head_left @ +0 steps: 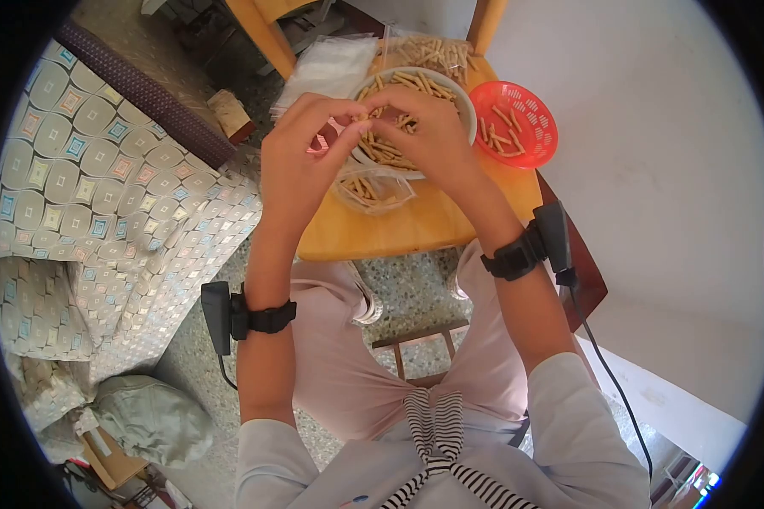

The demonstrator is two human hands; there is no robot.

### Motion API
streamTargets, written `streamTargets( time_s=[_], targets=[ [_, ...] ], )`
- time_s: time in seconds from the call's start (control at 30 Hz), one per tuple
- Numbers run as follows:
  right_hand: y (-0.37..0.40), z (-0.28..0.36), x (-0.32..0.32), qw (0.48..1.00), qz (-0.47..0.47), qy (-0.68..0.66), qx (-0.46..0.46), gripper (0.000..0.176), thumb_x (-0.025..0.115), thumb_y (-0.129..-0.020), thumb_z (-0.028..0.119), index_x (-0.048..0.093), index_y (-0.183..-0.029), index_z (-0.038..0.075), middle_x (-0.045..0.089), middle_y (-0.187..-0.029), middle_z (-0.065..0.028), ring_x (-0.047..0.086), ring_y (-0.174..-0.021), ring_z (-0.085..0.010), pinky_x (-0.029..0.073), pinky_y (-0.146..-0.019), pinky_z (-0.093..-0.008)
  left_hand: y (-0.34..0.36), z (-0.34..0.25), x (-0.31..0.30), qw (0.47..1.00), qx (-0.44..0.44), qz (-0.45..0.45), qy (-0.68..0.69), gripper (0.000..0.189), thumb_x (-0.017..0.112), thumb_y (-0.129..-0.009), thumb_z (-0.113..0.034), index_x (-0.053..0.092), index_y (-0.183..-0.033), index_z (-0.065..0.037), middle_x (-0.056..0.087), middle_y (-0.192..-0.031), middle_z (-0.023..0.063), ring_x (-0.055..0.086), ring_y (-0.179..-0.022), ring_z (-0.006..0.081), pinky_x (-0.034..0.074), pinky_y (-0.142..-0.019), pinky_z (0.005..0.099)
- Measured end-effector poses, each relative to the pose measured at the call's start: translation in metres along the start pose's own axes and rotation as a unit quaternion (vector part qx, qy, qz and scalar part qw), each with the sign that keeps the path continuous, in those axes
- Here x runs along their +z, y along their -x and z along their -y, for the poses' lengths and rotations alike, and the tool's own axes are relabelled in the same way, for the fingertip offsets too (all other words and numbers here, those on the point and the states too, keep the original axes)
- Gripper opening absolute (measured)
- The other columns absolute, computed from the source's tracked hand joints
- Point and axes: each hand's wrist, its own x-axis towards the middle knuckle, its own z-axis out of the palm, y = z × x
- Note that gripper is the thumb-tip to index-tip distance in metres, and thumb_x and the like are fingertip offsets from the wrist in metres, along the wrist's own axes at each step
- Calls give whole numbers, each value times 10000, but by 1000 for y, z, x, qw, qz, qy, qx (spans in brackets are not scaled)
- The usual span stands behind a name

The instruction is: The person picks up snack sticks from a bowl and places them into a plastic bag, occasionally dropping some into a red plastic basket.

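Fingertips (361, 129) of your two hands meet above the bowl, each thumb and forefinger drawn into a narrow pinch — whether a tan stick is caught between them cannot be told. You seem to be at the stage of working one small piece with both hands at once; the next move looks to call for light, even pressure and a gentle parting of the tips over the bowl

From the left, your left hand (301, 140) shows its back, its forearm running nearly straight forward from the black strapped device (267, 319), its fingers curving in to the right. Just beyond it lies a stack of clear bags (331, 66); to its right, a small clear bag (382, 197) with sticks in it rests at the near side of the bowl (472, 119). The tan sticks (384, 153) fill much of that bowl, under your fingers, on the wooden chair (433, 231). Your right hand (433, 136) arches over the bowl's right part, the forearm slanting in from the lower right — and just beside the bowl stands the red basket (542, 120), a few sticks inside
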Motion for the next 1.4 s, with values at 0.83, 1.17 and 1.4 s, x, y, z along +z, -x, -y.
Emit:
streamTargets(
  time_s=[0.83,1.17,1.4],
  targets=[
    [-4,7,-7,999,16,-11,-47,159,711,-865,156,705,-1003,77,679,-920,-55,649,-795,-176,509,-741,-311,-1,17,-5,991,-29,60,-117,126,701,-892,-173,703,-1000,-109,656,-972,11,660,-735,166,500,-645,294],
    [0,-22,-16,992,117,22,52,217,687,-871,196,697,-1050,73,719,-980,-109,685,-876,-274,528,-768,-362,-2,8,-21,991,-14,123,51,139,722,-854,-101,737,-989,-72,602,-1000,19,585,-832,122,457,-732,254],
    [10,-47,-1,918,179,326,138,242,714,-825,209,712,-1050,119,711,-1018,-96,685,-937,-285,527,-784,-409,6,20,-12,967,57,246,-15,184,779,-806,-209,763,-960,-109,621,-1054,34,603,-987,218,486,-844,336]
  ],
)
